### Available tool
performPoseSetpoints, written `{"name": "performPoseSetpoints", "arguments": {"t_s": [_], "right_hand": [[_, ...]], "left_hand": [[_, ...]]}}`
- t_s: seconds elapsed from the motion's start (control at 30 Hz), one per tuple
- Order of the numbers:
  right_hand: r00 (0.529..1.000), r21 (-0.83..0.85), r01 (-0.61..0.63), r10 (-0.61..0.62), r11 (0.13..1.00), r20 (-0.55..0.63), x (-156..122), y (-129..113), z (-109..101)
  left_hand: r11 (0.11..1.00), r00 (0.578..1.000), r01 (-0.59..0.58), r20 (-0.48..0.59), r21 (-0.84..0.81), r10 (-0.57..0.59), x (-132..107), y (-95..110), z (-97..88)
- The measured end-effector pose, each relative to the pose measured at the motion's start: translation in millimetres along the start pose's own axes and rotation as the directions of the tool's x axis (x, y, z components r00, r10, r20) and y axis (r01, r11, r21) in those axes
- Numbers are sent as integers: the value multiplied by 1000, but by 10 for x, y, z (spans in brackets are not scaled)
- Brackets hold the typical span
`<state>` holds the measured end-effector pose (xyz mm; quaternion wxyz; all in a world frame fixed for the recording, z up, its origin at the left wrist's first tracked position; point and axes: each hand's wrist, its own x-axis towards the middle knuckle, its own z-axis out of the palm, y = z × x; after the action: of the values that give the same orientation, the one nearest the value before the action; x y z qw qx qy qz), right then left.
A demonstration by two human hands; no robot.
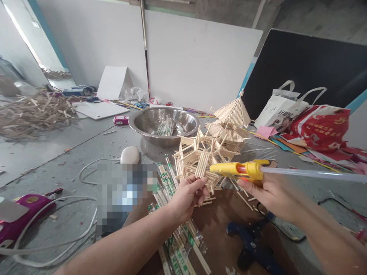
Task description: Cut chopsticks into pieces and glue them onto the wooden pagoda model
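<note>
The left hand [186, 195] pinches the lower edge of a chopstick lattice [200, 154], thumb and fingers closed on its sticks, holding it tilted up just above a brown board [223, 225]. The right hand [272, 193] is wrapped tight around a yellow glue gun [243, 170]. The gun's nozzle meets the lattice's right side, and a clear glue stick [315, 175] juts out behind towards the right.

Directly behind the lattice stands a stick-built pagoda roof [233, 110], touching or almost touching it. A steel basin [143, 120] holding wrapped chopsticks sits further back to the left, with a white oval lump [130, 154] near its front. Packets of wrapped chopsticks [172, 236] lie fanned under the left wrist, and a dark blue clamp-like tool [252, 244] lies on the board below the right hand. At the near left a purple device [25, 210] trails a looping white cable [57, 229].

The right side of the grey concrete surface [71, 152] is crowded with a white paper bag [282, 109], a red bag [321, 128] and coloured sheets. A heap of wood offcuts [34, 112] fills the far left. Bare surface lies between that heap and the basin. White panels and a black one close off the far edge.
</note>
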<state>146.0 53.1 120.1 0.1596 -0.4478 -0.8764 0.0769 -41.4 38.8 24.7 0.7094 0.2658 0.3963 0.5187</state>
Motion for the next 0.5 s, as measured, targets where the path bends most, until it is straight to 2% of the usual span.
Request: {"name": "performPoseSetpoints", "arguments": {"t_s": [0.17, 0.27, 0.37, 0.43, 0.47, 0.5], "right_hand": [[995, -17, 3, -5, 1000, -98, -19, 78, 14], [990, 54, -7, 14, 999, -138, -52, 157, 34], [985, 152, -40, 65, 988, -158, -110, 257, 70], [980, 221, -67, 106, 973, -169, -155, 328, 108], [977, 255, -76, 124, 964, -175, -176, 363, 130], [969, 286, -82, 144, 955, -203, -194, 395, 152]], "left_hand": [[1000, 1000, 5, 7, 6, -5, -5, -15, -4], [1000, 1000, 17, 21, 24, -18, -17, -27, -1], [987, 999, 18, 31, 157, -23, -46, -45, 5], [920, 998, -47, 62, 390, 25, -80, -60, 6], [832, 991, -124, 100, 540, 83, -100, -67, 4], [696, 976, -219, 157, 684, 153, -121, -72, -1]]}}
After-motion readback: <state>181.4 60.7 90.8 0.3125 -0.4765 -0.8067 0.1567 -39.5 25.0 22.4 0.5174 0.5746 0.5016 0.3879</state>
